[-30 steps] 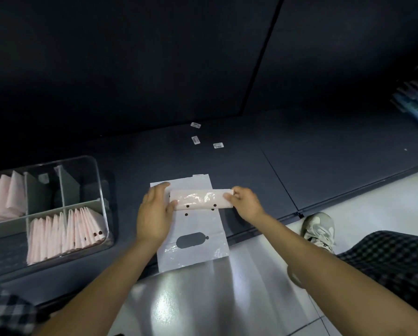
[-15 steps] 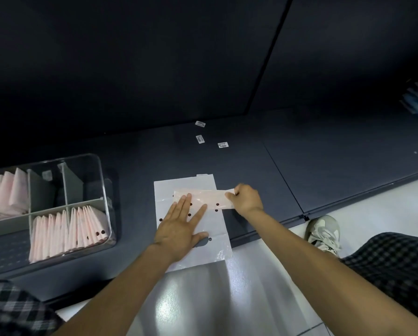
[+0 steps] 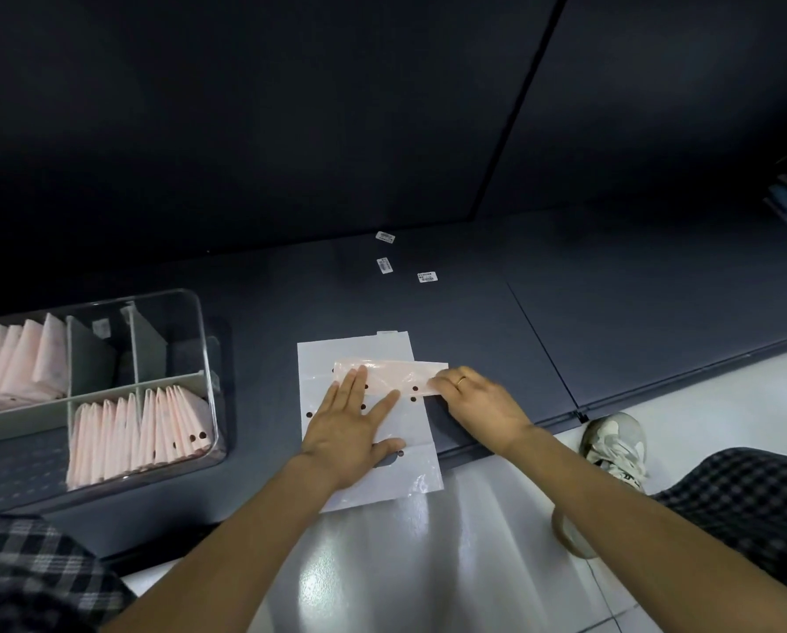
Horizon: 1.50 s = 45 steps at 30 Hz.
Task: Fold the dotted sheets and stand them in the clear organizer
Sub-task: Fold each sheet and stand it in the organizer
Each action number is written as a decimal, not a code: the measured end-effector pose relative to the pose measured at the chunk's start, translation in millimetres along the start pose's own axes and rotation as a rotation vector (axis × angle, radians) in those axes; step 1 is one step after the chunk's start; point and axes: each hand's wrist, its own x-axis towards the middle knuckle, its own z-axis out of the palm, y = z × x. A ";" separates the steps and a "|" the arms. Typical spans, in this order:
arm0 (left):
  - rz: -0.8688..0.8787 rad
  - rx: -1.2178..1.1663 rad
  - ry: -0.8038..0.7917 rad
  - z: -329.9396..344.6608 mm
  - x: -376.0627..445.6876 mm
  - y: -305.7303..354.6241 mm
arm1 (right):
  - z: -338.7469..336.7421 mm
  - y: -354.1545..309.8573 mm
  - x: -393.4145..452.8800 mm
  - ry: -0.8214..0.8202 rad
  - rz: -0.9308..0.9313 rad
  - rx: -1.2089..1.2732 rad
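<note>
Folding in progress on the dark shelf (image 3: 611, 322), near its front edge. Pressing down flat with the left hand (image 3: 353, 429), fingers straight and spread across the dotted sheet (image 3: 332, 358), not gripping anything, just pinning. Pinching the right end of the folded-over pink band (image 3: 398, 374) with the right hand (image 3: 478, 404), thumb and fingertips closed on that edge, ring showing. Lying across the upper part of the sheet, that band, with its end poking a bit past the right side.

Looking super thin and floppy, probably a light plastic film, shiny near the bottom corner, so likely slippery and keen to spring open. Probably best holding it at the fold's ends and keeping a flat palm in the middle while creasing. Not looking fragile, just annoying.

Sitting well off to the left, the clear organizer (image 3: 202, 340), already holding rows of pink folded sheets (image 3: 136, 434) standing upright in the near compartment and the far-left one.
</note>
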 end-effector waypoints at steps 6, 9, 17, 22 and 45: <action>-0.075 -0.112 0.071 -6.9 -0.5 3.7 | -18.9 -9.8 6.2 0.209 -0.141 0.147; -0.096 -0.169 0.193 -8.9 -4.6 5.1 | -26.9 -34.0 1.3 0.188 -0.119 0.327; -0.173 -0.327 0.367 -7.0 -13.9 9.1 | -21.0 -59.0 -8.5 -0.021 0.239 0.814; -0.270 -0.444 0.381 0.3 -11.0 9.0 | -14.7 -32.4 6.8 -0.165 0.408 0.822; 0.027 0.068 0.086 17.2 -10.1 22.9 | -17.8 -28.9 68.4 -0.410 0.699 0.725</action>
